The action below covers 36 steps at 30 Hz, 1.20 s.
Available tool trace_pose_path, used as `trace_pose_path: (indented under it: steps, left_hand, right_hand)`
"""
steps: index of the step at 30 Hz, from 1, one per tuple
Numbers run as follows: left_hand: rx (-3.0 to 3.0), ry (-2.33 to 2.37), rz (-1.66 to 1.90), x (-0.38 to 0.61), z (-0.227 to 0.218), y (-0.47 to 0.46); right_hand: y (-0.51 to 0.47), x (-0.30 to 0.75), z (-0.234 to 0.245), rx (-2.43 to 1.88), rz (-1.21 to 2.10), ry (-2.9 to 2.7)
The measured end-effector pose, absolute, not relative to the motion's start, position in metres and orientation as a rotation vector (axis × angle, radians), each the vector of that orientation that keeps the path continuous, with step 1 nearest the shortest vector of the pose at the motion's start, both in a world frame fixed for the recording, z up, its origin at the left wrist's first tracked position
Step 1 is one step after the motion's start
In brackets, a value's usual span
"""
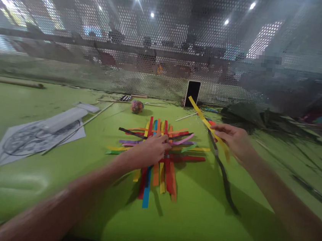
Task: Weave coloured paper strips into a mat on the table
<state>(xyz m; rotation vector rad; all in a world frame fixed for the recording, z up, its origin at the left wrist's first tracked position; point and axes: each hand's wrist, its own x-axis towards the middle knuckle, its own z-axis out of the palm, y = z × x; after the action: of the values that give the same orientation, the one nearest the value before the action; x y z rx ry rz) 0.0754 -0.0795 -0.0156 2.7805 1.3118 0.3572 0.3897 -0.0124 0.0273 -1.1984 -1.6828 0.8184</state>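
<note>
On the green table lies a loose weave of coloured paper strips (170, 171), with red, orange, yellow, blue, purple, pink and green ends sticking out on all sides. My left hand (156, 147) rests on its middle, fingers curled together against the strips, hiding part of the crossing; the fingertips are partly out of sight. To the right, and above the table, my right hand (232, 140) pinches a long yellow paper strip (199, 112) between thumb and fingers. The strip slants up to the left. Under it, a dark strip (224, 177) curves along the table.
White printed sheets (44, 133) and thin sticks lie at the left. A multicoloured ball (137, 106) sits behind the weave. A phone-like dark panel (193, 91) leans at the perforated metal screen (167, 60). Dark green leaves (246, 116) spread at the right.
</note>
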Motion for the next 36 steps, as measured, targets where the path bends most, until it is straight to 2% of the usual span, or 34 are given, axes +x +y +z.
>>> trace_pose_path:
  steps: [14, 22, 30, 36]
  left_hand:
    - [2.516, 1.323, 0.533, 0.071, -0.006, -0.07]
    - [2.601, 1.433, 0.4, 0.073, -0.029, -0.044]
    - [2.535, 1.542, 0.238, 0.081, -0.015, -0.047]
    - [2.519, 1.579, 0.266, 0.082, -0.019, -0.046]
  right_hand:
    - [-0.006, 0.394, 0.017, -1.168, 0.925, -1.657]
    - [-0.007, 0.392, 0.017, -1.178, 0.884, -1.699]
    - [-0.01, 0.39, 0.019, -1.175, 0.857, -1.714]
    - [-0.01, 0.39, 0.021, -1.19, 0.843, -1.737]
